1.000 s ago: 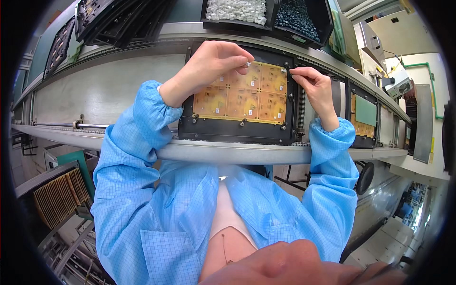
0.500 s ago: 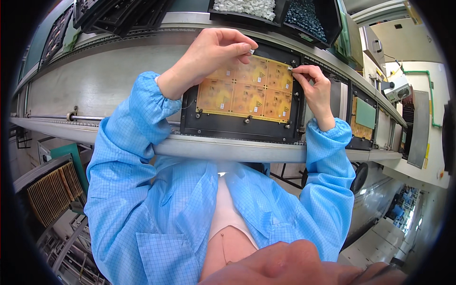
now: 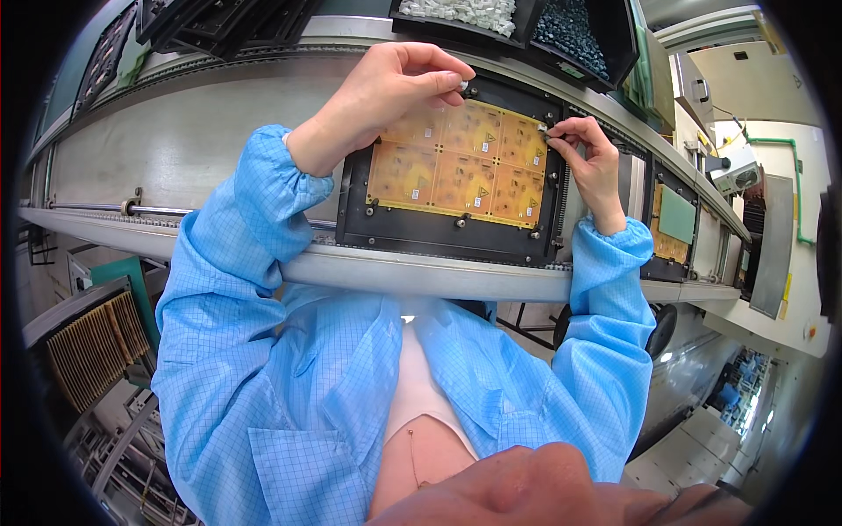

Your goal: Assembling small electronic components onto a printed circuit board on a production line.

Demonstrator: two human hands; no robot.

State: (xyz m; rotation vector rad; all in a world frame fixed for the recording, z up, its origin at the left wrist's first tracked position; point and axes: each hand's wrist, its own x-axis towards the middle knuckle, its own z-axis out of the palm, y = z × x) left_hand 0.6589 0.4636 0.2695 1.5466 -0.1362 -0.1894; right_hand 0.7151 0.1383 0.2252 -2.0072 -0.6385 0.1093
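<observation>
A yellow circuit board panel [image 3: 469,160], divided into several boards, lies in a black carrier frame [image 3: 403,230] on the conveyor. Above the panel's far edge, my left hand [image 3: 386,98] pinches a small white connector [image 3: 463,86] between thumb and forefinger, and hides the panel's far left part. At the far right corner of the panel is my right hand [image 3: 595,167], thumb and fingertips closed on a small white connector [image 3: 543,128] at the board's surface. Whether that connector is seated cannot be told.
Beyond the conveyor stand black bins with white connectors [image 3: 465,12] and dark blue parts [image 3: 570,39]. Black trays [image 3: 210,26] are stacked at far left. A metal rail [image 3: 421,270] runs along the near side. Another carrier with a green sheet [image 3: 677,213] sits on the right.
My left hand has lifted slightly away from the panel, still pinching its connector. My right hand stays at the panel's far right corner. The whole view has shifted a little.
</observation>
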